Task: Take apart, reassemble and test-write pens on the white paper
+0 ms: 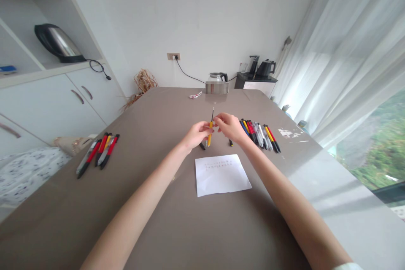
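Observation:
My left hand (199, 133) is closed around a yellow pen barrel (209, 138), held upright above the table. A thin dark refill (212, 114) with a pale tip sticks up out of its top. Right beside the refill, my right hand (228, 125) has its fingers pinched together; whatever is between them is too small to make out. Below the hands lie a black pen part (202, 146) and a small black-and-yellow piece (230, 143). A white sheet of paper (221, 179) with rows of small marks rests nearer to me.
A row of several pens (261, 135) lies to the right, and a smaller group of pens (98, 152) to the left. At the table's far edge stand a pixelated box (217, 88) and a glass kettle (217, 76), with a crumpled wrapper (195, 95) nearby.

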`<state>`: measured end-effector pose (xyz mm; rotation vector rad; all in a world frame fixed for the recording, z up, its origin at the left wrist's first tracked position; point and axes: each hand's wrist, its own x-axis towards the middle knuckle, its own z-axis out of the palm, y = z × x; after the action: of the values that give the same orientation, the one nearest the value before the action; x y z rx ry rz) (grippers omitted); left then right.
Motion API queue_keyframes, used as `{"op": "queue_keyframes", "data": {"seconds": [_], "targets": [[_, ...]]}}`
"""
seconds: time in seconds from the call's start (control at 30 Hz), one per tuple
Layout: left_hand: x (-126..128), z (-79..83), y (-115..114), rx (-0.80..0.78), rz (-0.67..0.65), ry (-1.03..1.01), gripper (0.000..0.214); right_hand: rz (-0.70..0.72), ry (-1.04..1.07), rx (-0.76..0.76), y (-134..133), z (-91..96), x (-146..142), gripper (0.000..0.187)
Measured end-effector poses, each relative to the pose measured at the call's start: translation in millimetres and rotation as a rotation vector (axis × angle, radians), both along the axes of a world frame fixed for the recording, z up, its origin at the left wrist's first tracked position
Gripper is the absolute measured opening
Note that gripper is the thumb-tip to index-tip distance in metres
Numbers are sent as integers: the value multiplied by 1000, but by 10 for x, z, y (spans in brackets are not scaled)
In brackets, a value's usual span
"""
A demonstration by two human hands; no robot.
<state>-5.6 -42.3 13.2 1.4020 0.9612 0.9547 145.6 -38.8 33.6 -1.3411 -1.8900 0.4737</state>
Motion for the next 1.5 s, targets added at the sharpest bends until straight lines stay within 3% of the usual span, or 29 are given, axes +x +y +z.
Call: {"op": "queue_keyframes", "data": {"seconds": [0.2,0.43,0.6,0.77,1.0,1.5], "targets": [[-13,16,0,2,13,7,24,-58,-53,-1,59,-60,32,26],[-18,15,1,12,19,16,25,14,-280,-9,81,-171,28,23],[-26,1,10,20,0,0,27,40,-420,-107,81,-316,-89,21],[-18,7,10,-2,18,-16,25,-38,-547,-194,56,-444,-218,22],[-30,3,11,8,14,-18,24,-44,-564,-181,32,-516,-269,21],[-42,-21,25,19,2,-40,26,-51,-512,-266,18,-481,-279,14]]}}
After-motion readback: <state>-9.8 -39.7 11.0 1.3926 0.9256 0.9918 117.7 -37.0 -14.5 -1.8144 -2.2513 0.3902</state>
